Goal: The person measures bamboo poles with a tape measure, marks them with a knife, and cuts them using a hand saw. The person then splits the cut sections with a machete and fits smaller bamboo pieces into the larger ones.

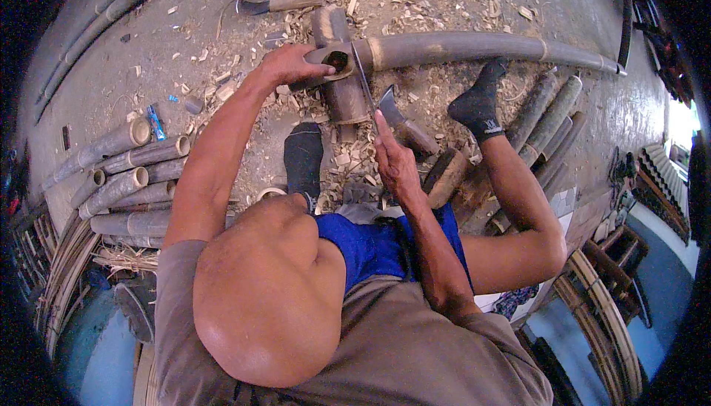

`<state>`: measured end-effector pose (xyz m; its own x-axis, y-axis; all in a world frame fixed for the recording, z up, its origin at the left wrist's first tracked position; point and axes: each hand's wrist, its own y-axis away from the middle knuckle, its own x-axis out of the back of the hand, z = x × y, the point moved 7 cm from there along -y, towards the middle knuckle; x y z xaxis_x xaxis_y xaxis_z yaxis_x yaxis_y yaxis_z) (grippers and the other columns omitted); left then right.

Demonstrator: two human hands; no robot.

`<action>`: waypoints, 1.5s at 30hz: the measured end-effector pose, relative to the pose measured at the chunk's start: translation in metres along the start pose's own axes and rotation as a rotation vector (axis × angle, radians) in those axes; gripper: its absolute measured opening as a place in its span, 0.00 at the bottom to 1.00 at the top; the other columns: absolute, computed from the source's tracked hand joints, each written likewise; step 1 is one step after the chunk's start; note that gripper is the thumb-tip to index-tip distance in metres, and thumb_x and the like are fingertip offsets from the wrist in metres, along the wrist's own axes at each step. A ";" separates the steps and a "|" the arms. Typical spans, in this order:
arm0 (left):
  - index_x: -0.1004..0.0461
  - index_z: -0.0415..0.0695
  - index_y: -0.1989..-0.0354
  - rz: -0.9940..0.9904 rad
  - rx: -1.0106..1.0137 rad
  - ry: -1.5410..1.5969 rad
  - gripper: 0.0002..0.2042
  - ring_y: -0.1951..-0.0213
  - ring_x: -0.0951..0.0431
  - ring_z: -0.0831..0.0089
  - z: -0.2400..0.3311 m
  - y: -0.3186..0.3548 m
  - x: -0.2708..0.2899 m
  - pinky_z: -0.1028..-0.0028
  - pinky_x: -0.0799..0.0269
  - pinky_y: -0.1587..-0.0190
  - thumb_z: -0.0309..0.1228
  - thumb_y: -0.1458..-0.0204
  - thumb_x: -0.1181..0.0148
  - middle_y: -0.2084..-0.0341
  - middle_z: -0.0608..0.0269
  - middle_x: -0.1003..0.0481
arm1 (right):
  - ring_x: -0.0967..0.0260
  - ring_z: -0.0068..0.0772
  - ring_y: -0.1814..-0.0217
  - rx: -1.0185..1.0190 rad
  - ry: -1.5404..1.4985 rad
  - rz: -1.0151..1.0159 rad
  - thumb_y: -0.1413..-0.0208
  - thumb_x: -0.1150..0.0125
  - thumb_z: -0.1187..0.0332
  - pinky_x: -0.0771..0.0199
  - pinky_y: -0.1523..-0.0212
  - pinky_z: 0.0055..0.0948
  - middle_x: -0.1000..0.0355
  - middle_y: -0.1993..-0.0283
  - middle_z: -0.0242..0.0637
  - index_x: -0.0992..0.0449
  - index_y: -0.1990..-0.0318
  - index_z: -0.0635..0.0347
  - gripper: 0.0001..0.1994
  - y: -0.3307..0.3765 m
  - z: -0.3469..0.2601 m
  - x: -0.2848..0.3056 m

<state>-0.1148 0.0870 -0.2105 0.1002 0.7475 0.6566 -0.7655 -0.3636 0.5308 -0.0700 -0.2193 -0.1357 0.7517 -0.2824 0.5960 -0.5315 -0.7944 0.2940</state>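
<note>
A long grey-brown bamboo pole (459, 48) lies crosswise in front of me, with a round dark hole near its left end. That end rests over a short, thick bamboo piece (346, 102) on the floor. My left hand (292, 65) grips the pole's left end, thumb beside the hole. In my right hand (398, 163) is a long, thin-bladed tool that looks like a saw (364, 76); its blade stands across the pole just right of the hole. The index finger stretches along it, and its handle is hidden in the palm. Whether the blade has teeth cannot be made out.
Wood chips (415, 17) litter the floor. A curved blade (388, 100) lies right of the thick bamboo piece. Cut bamboo lengths (133, 158) are stacked at left, others (544, 113) at right. A wooden-handled tool (292, 1) lies beyond. My socked feet (302, 158) flank the work.
</note>
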 end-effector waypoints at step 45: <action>0.18 0.48 0.51 -0.122 0.024 0.157 0.36 0.56 0.19 0.58 0.005 0.001 0.003 0.63 0.27 0.51 0.66 0.60 0.34 0.60 0.53 0.18 | 0.31 0.44 0.76 0.039 0.023 0.022 0.30 0.54 0.65 0.27 0.67 0.39 0.31 0.74 0.51 0.46 0.25 0.44 0.27 -0.017 0.029 -0.012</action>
<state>-0.1122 0.0860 -0.2054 0.0893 0.8638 0.4959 -0.7380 -0.2770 0.6154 -0.0581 -0.2181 -0.1695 0.7306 -0.2882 0.6190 -0.5320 -0.8085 0.2515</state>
